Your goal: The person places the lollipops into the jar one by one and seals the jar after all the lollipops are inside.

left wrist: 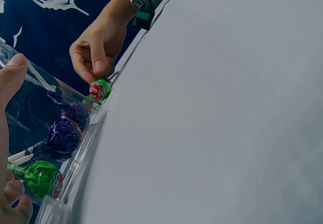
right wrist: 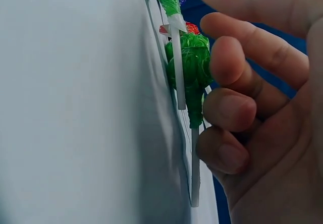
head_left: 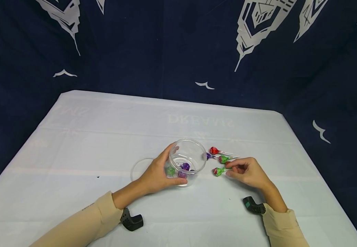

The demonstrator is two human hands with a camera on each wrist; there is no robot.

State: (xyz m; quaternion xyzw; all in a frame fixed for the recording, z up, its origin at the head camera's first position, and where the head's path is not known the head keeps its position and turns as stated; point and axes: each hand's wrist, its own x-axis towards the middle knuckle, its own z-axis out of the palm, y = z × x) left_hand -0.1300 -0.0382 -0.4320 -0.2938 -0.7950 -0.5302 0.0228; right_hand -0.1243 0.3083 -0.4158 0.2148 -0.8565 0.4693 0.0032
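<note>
My left hand (head_left: 159, 174) grips a clear plastic jar (head_left: 188, 150) tilted on the table, its mouth facing up. Inside lie a green-wrapped lollipop (left wrist: 43, 178) and purple-wrapped lollipops (left wrist: 63, 135). My right hand (head_left: 249, 172), fingers loosely bent, hovers by the stick of the nearest green lollipop (head_left: 218, 171). In the right wrist view that lollipop's stick (right wrist: 178, 70) lies just outside the gap between thumb and index finger. Just beyond sit another green lollipop (head_left: 223, 159), a red lollipop (head_left: 214, 150) and a purple lollipop (head_left: 209, 156), partly behind the jar.
A clear round lid (head_left: 133, 171) lies left of the jar, partly hidden by the left forearm. White cloth covers the table (head_left: 73, 144). Behind it hangs a dark blue curtain (head_left: 135, 51) with white prints. Each wrist carries a black camera.
</note>
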